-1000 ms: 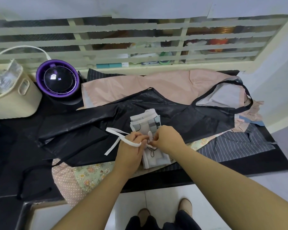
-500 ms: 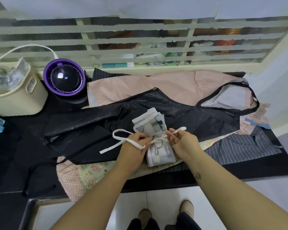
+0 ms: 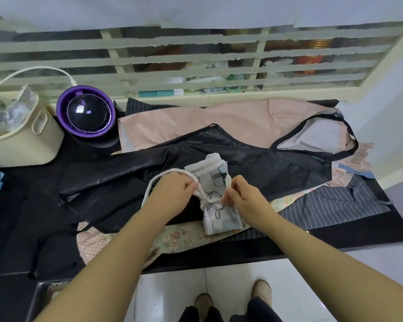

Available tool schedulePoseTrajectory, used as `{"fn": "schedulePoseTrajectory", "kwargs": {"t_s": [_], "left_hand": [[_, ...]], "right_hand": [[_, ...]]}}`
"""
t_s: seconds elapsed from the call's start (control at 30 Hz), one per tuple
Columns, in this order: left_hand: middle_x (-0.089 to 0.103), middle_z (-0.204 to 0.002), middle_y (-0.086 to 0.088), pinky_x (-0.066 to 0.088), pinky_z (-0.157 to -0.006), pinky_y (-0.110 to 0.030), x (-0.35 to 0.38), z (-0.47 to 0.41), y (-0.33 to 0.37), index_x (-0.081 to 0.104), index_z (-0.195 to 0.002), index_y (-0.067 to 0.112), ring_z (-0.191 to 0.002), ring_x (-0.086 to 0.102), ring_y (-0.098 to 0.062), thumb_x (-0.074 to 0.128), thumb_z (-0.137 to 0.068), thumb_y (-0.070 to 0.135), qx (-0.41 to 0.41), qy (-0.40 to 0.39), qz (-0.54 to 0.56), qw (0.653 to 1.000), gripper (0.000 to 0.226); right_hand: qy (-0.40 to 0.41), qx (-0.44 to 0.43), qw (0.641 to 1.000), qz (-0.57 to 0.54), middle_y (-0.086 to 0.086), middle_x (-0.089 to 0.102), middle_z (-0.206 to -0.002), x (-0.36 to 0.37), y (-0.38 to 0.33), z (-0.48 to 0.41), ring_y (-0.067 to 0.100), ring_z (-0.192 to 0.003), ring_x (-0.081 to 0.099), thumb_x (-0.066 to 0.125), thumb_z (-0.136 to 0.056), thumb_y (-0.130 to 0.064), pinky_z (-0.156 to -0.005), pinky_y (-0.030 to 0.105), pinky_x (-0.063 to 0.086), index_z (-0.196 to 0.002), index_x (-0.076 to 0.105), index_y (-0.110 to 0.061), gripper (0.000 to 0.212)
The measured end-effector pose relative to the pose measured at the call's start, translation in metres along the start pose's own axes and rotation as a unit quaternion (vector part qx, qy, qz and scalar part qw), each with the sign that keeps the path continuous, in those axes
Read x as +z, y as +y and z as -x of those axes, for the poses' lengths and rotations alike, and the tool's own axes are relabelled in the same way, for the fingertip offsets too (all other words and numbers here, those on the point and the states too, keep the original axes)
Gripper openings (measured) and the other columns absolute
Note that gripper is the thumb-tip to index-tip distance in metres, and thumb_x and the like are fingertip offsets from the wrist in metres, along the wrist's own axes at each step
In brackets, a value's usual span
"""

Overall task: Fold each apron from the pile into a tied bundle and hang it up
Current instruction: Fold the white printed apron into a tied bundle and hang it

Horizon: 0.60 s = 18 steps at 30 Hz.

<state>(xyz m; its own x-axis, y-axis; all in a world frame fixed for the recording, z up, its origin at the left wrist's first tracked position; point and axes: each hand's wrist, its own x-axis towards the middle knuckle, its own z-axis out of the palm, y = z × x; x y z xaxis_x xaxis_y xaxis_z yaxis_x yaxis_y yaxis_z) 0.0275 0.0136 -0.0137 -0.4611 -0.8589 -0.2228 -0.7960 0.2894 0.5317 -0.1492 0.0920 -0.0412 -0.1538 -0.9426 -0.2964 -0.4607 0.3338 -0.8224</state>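
Note:
A folded white apron bundle [image 3: 215,180] with grey squares and a black line drawing lies on top of a black apron [image 3: 254,163]. A white strap [image 3: 159,182] is knotted round its middle. My left hand [image 3: 172,196] pinches the strap's left part, which loops out and back to the left. My right hand [image 3: 244,201] pinches the strap's short right end just beside the knot. Under the black apron lie a pink apron [image 3: 230,122], a striped grey one [image 3: 335,201] and floral ones [image 3: 179,238].
The black counter [image 3: 16,217] carries a cream basket [image 3: 26,140] at the far left and a purple round appliance [image 3: 87,112] beside it. A slatted window grille [image 3: 196,61] runs along the back. The counter's front edge is near my feet [image 3: 233,298].
My hands have drawn apart and back in around the knot. The left strap, loose and spread to the left before, now arcs in a loop over my left hand.

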Motion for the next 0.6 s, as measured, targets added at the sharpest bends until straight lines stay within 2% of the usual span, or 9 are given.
{"fn": "schedulePoseTrajectory", "kwargs": {"t_s": [0.1,0.2,0.27,0.33,0.4,0.47,0.53,0.6], "left_hand": [[0.053,-0.066,-0.01,0.038,-0.058,-0.035,0.004,-0.013,0.02,0.05,-0.058,0.007,-0.059,0.049,-0.021,0.051,-0.088,0.018,0.045,-0.004,-0.006,0.999,0.032],[0.048,-0.063,0.0,0.036,-0.058,-0.03,0.025,-0.02,0.034,0.043,-0.057,0.014,-0.06,0.046,-0.016,0.055,-0.092,0.027,0.033,-0.056,-0.046,0.997,0.04],[0.05,-0.069,0.004,0.038,-0.062,-0.028,0.038,-0.022,0.037,0.05,-0.066,0.014,-0.067,0.05,-0.015,0.05,-0.097,0.027,0.033,-0.033,-0.034,0.998,0.034],[0.057,-0.073,0.001,0.041,-0.066,-0.029,0.046,-0.02,0.038,0.06,-0.077,0.011,-0.069,0.053,-0.015,0.044,-0.1,0.026,0.03,0.004,0.064,0.998,0.032],[0.062,-0.077,0.0,0.046,-0.07,-0.03,0.054,-0.019,0.037,0.064,-0.085,0.012,-0.072,0.057,-0.015,0.04,-0.102,0.024,0.029,0.005,0.132,0.991,0.032],[0.064,-0.085,-0.001,0.047,-0.074,-0.031,0.062,-0.018,0.034,0.062,-0.091,0.012,-0.077,0.058,-0.016,0.036,-0.103,0.022,0.052,-0.036,0.122,0.991,0.031],[0.062,-0.101,-0.001,0.045,-0.081,-0.027,0.067,-0.018,0.032,0.061,-0.107,0.013,-0.09,0.057,-0.015,0.035,-0.102,0.017,0.073,-0.076,0.101,0.989,0.027],[0.054,-0.114,0.0,0.042,-0.091,-0.027,0.069,-0.019,0.031,0.056,-0.123,0.013,-0.104,0.051,-0.014,0.036,-0.1,0.016,0.083,-0.091,0.077,0.989,0.03]], "right_hand": [[0.001,0.003,1.0,-0.006,-0.001,0.071,-0.084,0.0,0.001,-0.001,0.014,-0.088,0.066,0.043,-0.1,-0.021,-0.084,0.039,0.053,-0.094,0.049,-0.008,0.016],[0.004,0.006,1.0,-0.027,0.0,0.07,-0.084,0.0,0.001,-0.002,0.016,-0.087,0.067,0.043,-0.1,-0.02,-0.082,0.039,0.055,-0.094,0.049,-0.007,0.016],[0.013,0.008,0.999,-0.035,-0.001,0.068,-0.084,0.0,0.002,-0.002,0.017,-0.086,0.066,0.043,-0.1,-0.021,-0.078,0.036,0.053,-0.095,0.049,-0.004,0.018],[0.022,0.009,0.999,-0.035,0.004,0.066,-0.088,0.0,0.003,-0.002,0.02,-0.084,0.064,0.041,-0.101,-0.023,-0.074,0.035,0.053,-0.096,0.049,-0.005,0.02],[0.029,0.019,0.998,-0.045,0.009,0.066,-0.091,0.0,0.008,-0.003,0.023,-0.085,0.064,0.042,-0.101,-0.023,-0.074,0.035,0.053,-0.095,0.049,-0.006,0.019],[0.035,0.05,0.991,-0.117,0.011,0.067,-0.093,0.0,0.012,-0.005,0.02,-0.084,0.067,0.043,-0.1,-0.02,-0.075,0.034,0.057,-0.093,0.049,-0.007,0.016],[0.052,0.076,0.978,-0.186,0.016,0.067,-0.095,-0.001,0.014,-0.006,0.021,-0.083,0.07,0.046,-0.099,-0.018,-0.074,0.035,0.057,-0.089,0.049,-0.008,0.014],[0.088,0.032,0.99,-0.11,0.014,0.064,-0.091,-0.002,0.017,-0.005,0.023,-0.082,0.067,0.051,-0.096,-0.017,-0.075,0.032,0.056,-0.083,0.051,-0.012,0.014]]}}
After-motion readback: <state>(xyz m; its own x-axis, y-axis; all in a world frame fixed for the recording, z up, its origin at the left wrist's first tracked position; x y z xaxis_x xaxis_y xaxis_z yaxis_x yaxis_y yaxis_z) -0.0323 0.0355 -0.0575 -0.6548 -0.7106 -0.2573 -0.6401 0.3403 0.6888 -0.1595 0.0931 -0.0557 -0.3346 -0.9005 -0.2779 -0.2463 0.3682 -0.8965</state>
